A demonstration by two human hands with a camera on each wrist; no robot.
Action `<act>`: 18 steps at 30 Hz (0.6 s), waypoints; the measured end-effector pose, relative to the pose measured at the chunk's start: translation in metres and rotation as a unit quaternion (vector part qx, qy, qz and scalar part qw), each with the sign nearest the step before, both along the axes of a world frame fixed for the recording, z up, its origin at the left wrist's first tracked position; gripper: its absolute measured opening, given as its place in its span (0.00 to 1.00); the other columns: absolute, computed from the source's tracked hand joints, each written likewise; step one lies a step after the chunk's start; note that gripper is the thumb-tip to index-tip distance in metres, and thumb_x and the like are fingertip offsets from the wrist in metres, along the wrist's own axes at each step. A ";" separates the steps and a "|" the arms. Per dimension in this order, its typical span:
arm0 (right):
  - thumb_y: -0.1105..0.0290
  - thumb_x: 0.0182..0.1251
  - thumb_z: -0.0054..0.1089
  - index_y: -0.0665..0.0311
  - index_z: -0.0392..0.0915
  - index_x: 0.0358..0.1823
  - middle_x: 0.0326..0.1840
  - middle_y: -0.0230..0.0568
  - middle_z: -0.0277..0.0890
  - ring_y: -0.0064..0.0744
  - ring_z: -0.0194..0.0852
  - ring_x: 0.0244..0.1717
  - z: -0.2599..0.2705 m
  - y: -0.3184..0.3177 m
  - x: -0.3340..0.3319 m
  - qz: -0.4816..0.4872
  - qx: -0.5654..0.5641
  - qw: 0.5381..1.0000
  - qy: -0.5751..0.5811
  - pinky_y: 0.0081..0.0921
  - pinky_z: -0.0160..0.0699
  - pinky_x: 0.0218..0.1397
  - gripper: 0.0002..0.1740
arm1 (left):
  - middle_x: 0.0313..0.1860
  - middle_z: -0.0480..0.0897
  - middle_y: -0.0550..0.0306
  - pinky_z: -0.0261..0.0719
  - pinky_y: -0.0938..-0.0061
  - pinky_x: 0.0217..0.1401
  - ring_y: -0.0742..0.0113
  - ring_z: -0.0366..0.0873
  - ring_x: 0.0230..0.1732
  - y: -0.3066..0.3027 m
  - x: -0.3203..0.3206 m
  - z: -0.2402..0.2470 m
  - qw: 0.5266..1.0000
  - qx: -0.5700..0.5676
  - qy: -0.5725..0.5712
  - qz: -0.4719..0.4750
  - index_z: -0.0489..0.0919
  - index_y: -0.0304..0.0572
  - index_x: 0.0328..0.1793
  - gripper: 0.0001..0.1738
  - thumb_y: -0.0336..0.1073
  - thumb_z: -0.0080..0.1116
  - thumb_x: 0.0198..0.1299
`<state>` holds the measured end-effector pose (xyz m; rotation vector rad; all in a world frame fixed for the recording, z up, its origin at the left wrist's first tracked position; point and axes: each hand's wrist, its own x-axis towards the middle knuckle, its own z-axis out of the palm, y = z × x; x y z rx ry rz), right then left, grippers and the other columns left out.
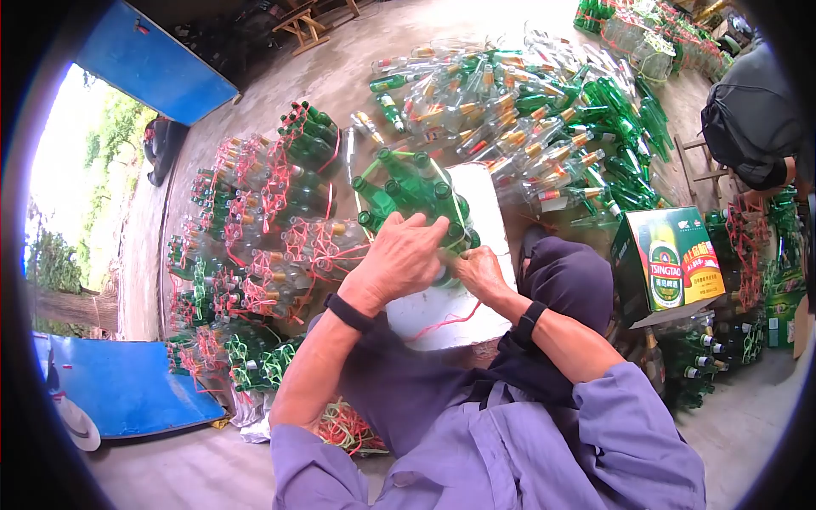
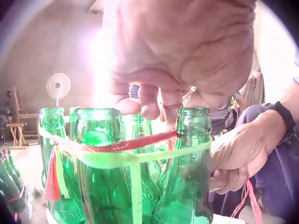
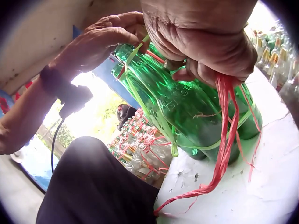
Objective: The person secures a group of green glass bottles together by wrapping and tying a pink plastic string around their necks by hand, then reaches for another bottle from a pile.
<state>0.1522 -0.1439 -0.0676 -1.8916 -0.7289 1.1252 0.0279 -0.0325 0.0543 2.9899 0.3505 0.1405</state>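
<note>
A bundle of green glass bottles (image 1: 415,191) stands on a white foam block (image 1: 476,319) in front of my knees, strapped with a light green band (image 2: 140,156). My left hand (image 1: 421,255) lies over the bottle necks; its curled fingers (image 2: 152,105) pinch a red plastic string (image 2: 135,142) that runs round the necks. At the near side of the bundle my right hand (image 1: 463,268) grips the same red string (image 3: 223,140), whose loose end trails down onto the block. In the right wrist view the left hand (image 3: 135,39) sits at the bottle tops.
Tied bottle bundles (image 1: 255,221) are stacked to the left, and loose bottles (image 1: 527,110) are heaped behind the block. A green Tsingtao carton (image 1: 671,259) stands to the right, with another person (image 1: 752,119) beyond it. Blue boards (image 1: 127,382) lie at the near left.
</note>
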 end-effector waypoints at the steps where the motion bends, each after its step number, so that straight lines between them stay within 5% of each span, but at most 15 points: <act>1: 0.40 0.67 0.66 0.72 0.84 0.20 0.14 0.36 0.74 0.24 0.67 0.18 0.001 -0.001 0.000 0.001 0.000 1.000 0.002 0.31 0.68 0.24 0.36 | 0.31 0.78 0.53 0.67 0.59 0.44 0.56 0.76 0.40 0.001 0.001 0.003 1.000 0.003 0.012 -0.003 0.76 0.37 0.61 0.26 0.31 0.60 0.53; 10: 0.54 0.74 0.61 0.71 0.86 0.26 0.14 0.24 0.61 0.16 0.54 0.19 0.002 -0.005 -0.004 0.011 0.138 0.988 0.062 0.28 0.54 0.22 0.26 | 0.28 0.81 0.58 0.68 0.60 0.49 0.57 0.76 0.40 0.013 -0.001 0.013 0.997 -0.067 -0.029 0.024 0.81 0.42 0.48 0.18 0.32 0.60 0.47; 12: 0.56 0.76 0.53 0.77 0.84 0.34 0.22 0.54 0.79 0.36 0.77 0.23 0.011 -0.007 -0.002 0.043 0.106 0.993 0.036 0.40 0.76 0.34 0.27 | 0.29 0.82 0.59 0.68 0.61 0.49 0.58 0.76 0.40 0.020 -0.006 0.010 0.996 -0.078 -0.027 0.032 0.81 0.43 0.48 0.19 0.32 0.59 0.46; 18: 0.60 0.74 0.54 0.76 0.84 0.36 0.25 0.58 0.78 0.37 0.77 0.24 0.016 -0.007 -0.004 0.040 0.146 0.988 0.037 0.39 0.76 0.35 0.22 | 0.30 0.82 0.63 0.67 0.61 0.51 0.59 0.75 0.41 0.029 -0.013 0.015 0.995 -0.090 -0.009 0.047 0.80 0.46 0.46 0.18 0.31 0.58 0.45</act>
